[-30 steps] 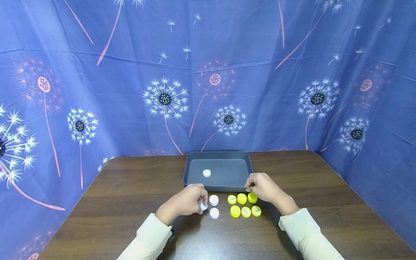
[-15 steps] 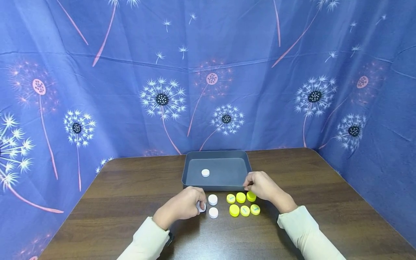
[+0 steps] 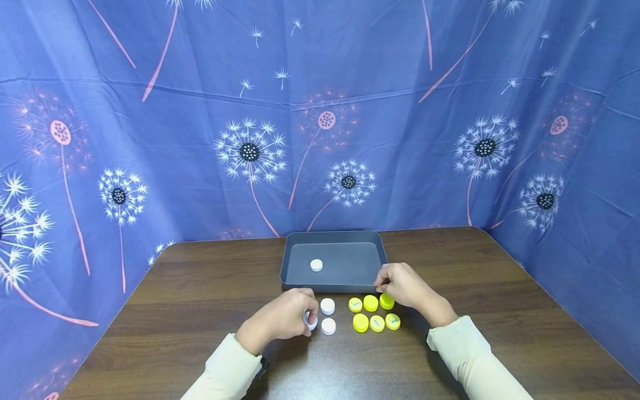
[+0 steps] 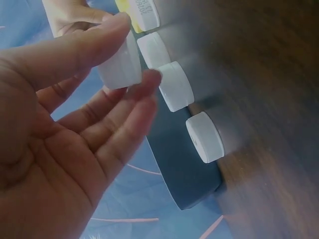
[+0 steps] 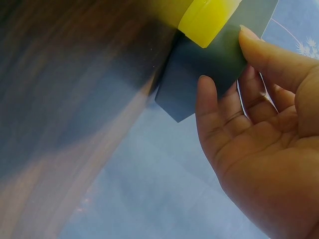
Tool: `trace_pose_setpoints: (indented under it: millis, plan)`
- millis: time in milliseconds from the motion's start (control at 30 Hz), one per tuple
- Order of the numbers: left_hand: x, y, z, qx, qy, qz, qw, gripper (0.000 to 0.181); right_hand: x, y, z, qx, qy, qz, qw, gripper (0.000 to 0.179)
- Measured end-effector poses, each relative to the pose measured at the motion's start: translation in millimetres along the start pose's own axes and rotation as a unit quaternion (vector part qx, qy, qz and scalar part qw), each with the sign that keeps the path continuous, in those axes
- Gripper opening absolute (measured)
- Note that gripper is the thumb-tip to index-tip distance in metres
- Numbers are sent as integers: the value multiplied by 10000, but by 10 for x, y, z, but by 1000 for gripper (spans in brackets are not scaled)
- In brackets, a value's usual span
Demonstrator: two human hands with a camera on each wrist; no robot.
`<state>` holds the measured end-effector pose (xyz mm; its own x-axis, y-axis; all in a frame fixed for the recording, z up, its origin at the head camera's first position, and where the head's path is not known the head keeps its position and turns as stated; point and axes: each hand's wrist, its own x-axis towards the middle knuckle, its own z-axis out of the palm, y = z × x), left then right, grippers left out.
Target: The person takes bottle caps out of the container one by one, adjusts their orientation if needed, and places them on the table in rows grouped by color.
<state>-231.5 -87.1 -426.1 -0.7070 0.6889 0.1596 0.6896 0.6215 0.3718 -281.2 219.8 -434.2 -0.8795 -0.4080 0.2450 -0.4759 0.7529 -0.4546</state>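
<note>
My left hand [image 3: 285,314] pinches a white bottle cap [image 4: 121,64] between thumb and fingers, just above the table and in front of the tray. Beside it on the table lie two white caps, a far one [image 3: 327,306] and a near one [image 3: 328,326]. The left wrist view shows another white cap [image 4: 205,137] past the fingertips. At the front right corner of the dark grey tray [image 3: 320,288], my right hand [image 3: 404,286] holds the rim with thumb and fingers. Inside the tray sits one white cap [image 3: 316,265]. A yellow cap [image 5: 207,22] lies close by the right hand.
Yellow caps, some with blue print, form two rows right of the white ones, including a near-left yellow cap [image 3: 360,323]. The brown wooden table [image 3: 210,272] ends at a blue dandelion-print cloth [image 3: 200,111] behind the tray.
The white cap in my left hand has turned and shifted slightly between the fingers. My right hand keeps its place at the tray's corner; the head view has moved a little.
</note>
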Motion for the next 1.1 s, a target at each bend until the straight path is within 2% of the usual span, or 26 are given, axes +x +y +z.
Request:
trace_pose_setpoints:
  millis: [133, 400, 567, 1100]
  plan:
    - [-1, 15, 8, 382, -59, 47, 9992, 40, 1, 11, 2, 26, 0, 7, 10000, 19]
    - [5, -1, 65, 815, -191, 125, 9964, 36, 2, 15, 7, 18, -8, -1, 10000, 19]
    - [0, 7, 62, 766, -244, 77, 9967, 33, 2, 16, 10, 17, 20, 62, 10000, 19]
    - [1, 23, 6, 859, -117, 139, 9961, 27, 8, 18, 13, -8, 2, 99, 10000, 20]
